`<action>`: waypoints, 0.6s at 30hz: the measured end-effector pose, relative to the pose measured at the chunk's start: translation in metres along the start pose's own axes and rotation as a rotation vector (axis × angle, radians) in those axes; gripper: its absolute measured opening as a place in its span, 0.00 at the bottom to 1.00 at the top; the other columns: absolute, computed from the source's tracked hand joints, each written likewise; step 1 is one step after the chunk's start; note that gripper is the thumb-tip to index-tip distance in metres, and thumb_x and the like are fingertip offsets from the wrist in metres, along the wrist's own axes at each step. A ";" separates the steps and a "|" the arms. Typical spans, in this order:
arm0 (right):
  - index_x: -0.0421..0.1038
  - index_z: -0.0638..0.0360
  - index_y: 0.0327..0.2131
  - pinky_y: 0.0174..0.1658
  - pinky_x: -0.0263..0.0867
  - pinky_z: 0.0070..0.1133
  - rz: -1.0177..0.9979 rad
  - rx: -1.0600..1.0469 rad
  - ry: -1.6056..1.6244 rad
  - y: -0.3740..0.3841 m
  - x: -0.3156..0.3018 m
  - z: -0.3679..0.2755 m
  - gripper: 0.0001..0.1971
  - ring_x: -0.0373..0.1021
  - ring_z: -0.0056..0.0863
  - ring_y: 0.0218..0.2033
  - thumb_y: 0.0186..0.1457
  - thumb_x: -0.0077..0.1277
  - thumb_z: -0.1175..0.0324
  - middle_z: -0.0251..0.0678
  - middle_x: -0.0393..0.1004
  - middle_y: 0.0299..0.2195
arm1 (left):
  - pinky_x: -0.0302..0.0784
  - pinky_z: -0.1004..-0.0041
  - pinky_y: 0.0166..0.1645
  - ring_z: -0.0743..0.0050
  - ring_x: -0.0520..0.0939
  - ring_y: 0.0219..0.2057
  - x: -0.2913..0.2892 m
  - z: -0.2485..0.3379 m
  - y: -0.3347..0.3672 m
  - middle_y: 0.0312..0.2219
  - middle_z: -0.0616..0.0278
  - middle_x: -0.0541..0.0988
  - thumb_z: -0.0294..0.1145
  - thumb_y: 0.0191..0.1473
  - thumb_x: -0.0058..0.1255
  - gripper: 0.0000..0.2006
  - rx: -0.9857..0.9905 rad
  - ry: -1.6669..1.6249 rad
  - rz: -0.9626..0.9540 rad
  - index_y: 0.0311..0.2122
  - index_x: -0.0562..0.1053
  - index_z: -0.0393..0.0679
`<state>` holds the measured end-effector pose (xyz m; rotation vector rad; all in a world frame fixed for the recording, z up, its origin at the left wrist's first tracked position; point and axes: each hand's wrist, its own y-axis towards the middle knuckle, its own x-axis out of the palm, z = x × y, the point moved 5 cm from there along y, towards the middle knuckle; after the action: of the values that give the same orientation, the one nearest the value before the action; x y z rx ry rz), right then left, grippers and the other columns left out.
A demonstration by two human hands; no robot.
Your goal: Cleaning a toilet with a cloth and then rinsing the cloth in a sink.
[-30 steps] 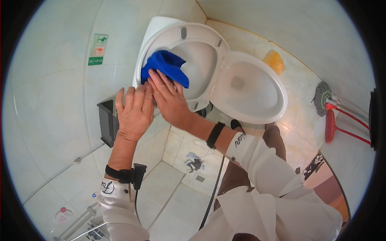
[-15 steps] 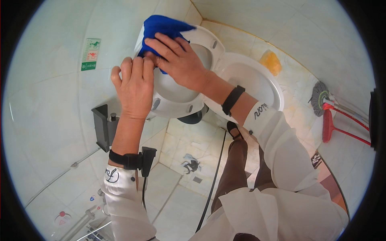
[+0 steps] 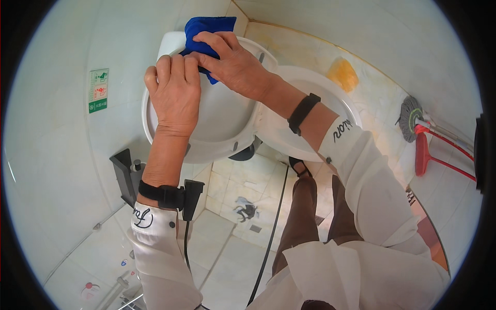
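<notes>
A white toilet stands ahead with its lid [image 3: 217,121] raised. My right hand [image 3: 230,62] presses a blue cloth [image 3: 206,28] against the top of the raised lid, fingers curled over the cloth. My left hand [image 3: 174,93] lies flat on the lid's inner face just left of it, fingers together, holding nothing. The toilet bowl and seat [image 3: 305,88] show behind my right forearm. Both wrists wear black bands over white sleeves.
White tiled wall on the left carries a small green and red sticker [image 3: 98,91]. A dark holder [image 3: 124,175] sits low on that wall. A round mop head [image 3: 411,118] and red-handled tools [image 3: 439,155] lean at the right. A black hose [image 3: 271,237] runs down the floor.
Both hands have moved up the lid, carrying the blue cloth from the lid's middle to its top edge. The view has shifted closer to the toilet.
</notes>
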<state>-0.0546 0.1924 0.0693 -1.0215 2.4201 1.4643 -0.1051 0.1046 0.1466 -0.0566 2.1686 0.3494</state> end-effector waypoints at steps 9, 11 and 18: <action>0.70 0.45 0.47 0.51 0.68 0.29 0.026 0.141 -0.024 -0.026 0.009 0.039 0.25 0.61 0.43 0.47 0.43 0.58 0.77 0.37 0.61 0.54 | 0.60 0.62 0.52 0.65 0.72 0.46 0.022 0.026 0.018 0.37 0.68 0.73 0.29 0.46 0.56 0.16 0.058 -0.047 0.025 0.43 0.71 0.47; 0.70 0.45 0.47 0.51 0.67 0.29 0.045 0.141 -0.030 -0.033 0.011 0.049 0.24 0.61 0.43 0.47 0.43 0.58 0.77 0.38 0.61 0.54 | 0.60 0.62 0.51 0.65 0.72 0.46 0.030 0.034 0.022 0.36 0.68 0.73 0.28 0.46 0.55 0.16 0.089 -0.037 0.012 0.42 0.72 0.46; 0.72 0.46 0.45 0.51 0.66 0.29 0.056 0.209 -0.070 -0.063 0.012 0.075 0.23 0.62 0.44 0.46 0.43 0.59 0.77 0.40 0.63 0.51 | 0.61 0.61 0.52 0.65 0.71 0.47 0.066 0.067 0.036 0.35 0.67 0.73 0.25 0.43 0.55 0.14 0.163 0.006 -0.052 0.39 0.74 0.44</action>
<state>-0.0418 0.2296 -0.0216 -0.8496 2.5049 1.2079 -0.0967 0.1626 0.0649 -0.0218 2.1895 0.1418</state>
